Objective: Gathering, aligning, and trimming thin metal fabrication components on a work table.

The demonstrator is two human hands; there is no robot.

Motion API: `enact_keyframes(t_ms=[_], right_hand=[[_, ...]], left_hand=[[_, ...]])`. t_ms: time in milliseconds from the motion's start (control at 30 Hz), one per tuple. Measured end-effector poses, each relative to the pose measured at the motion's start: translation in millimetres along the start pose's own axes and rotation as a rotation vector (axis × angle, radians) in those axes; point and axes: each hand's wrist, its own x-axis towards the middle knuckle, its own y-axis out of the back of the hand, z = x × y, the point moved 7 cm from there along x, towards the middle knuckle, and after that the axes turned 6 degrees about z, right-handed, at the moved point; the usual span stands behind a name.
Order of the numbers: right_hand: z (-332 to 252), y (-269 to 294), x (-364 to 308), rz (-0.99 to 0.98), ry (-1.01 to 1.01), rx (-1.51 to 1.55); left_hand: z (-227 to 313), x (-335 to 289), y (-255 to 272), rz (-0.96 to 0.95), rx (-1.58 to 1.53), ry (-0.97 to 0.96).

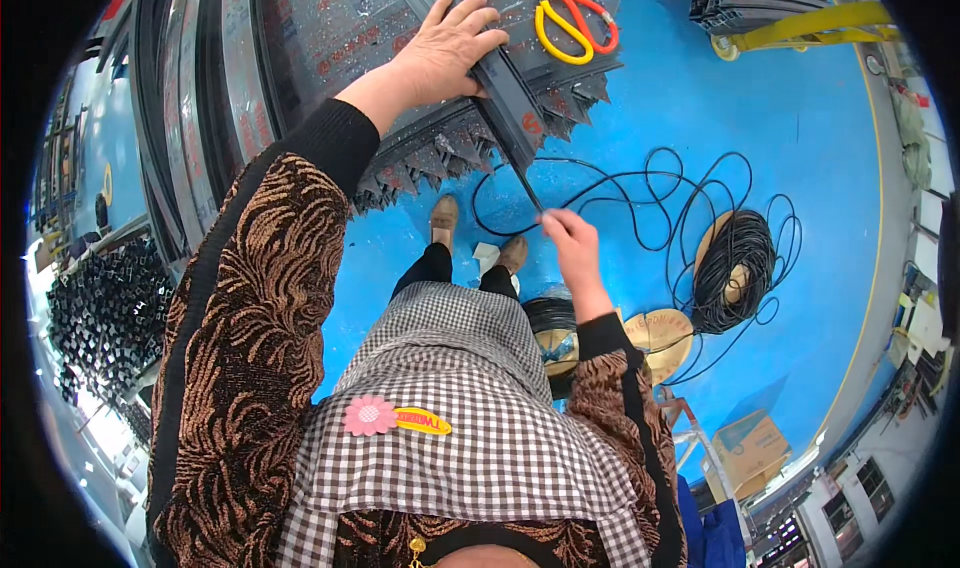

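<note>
My left hand [445, 53] lies across a long dark grey profile bar [510, 118], fingers over its top and thumb against it, gripping it on the stack. From the bar's near end a thin black rubber strip [524, 186] runs down to my right hand [572, 248], which pinches it between thumb and fingers. Beneath the bar is a pile of similar dark profiles [330, 38] with red print and pointed, angled ends. Scissors with yellow and red handles [572, 30] rest on the pile, right of my left hand.
A coil of black strip [738, 268] sits on the blue floor [800, 148] at right, its loose loops trailing toward me. Another black coil [550, 318] lies by my right forearm. Nearby are a cardboard box [750, 450], a yellow-railed cart [810, 26] and stacked profiles [110, 313] at left.
</note>
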Motion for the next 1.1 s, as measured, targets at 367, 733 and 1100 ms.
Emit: enact_keyframes(t_ms=[367,733,1100], right_hand=[[3.3,-1.3,-5.3,-0.015,0.033,0.02],[15.4,12.8,-8.0,0.03,0.001,-0.01],[23.9,17.3,-7.7,-0.03,-0.062,0.075]], left_hand=[[-2.8,0.7,0.6,0.055,0.012,-0.055],[-0.7,1.1,8.3,0.012,-0.113,-0.032],[0.1,-2.4,11.0,0.032,-0.102,-0.042]])
